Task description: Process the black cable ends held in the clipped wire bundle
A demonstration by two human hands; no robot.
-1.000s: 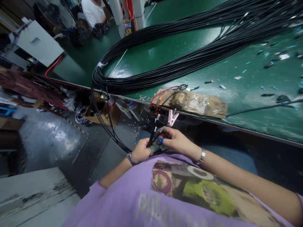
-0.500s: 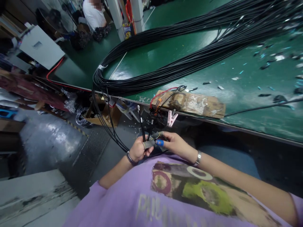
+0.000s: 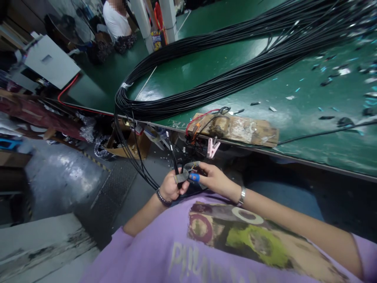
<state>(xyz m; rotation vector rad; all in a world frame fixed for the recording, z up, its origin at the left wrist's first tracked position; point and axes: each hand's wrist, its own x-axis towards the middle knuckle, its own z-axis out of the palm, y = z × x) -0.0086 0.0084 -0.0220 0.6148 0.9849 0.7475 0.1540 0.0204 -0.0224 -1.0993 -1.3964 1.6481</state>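
Observation:
Several black cables run down from the table to my left hand (image 3: 171, 185), which is closed around them. A black cable end (image 3: 174, 160) with a white tip sticks up above that fist. Grey wrapping covers the left thumb. Close beside it, my right hand (image 3: 213, 180) is bent inward with thumb and fingers pinched together at the cables. Blue tape wraps its thumb, and a grey cover sits on a fingertip. Exactly what the right fingers pinch is too small and partly hidden.
A long bundle of black cables (image 3: 176, 104) lies on the green table (image 3: 203, 72). At the table edge are a stained wooden board (image 3: 250, 127) with wires and a pink clip (image 3: 212, 147). Cut scraps lie at right. Below stands a cardboard box (image 3: 143, 147). A person in white (image 3: 116, 21) sits far back.
Both hands have shifted slightly left, still close together. The white-tipped cable ends above my left hand have tilted and moved left; fewer of them stand out now.

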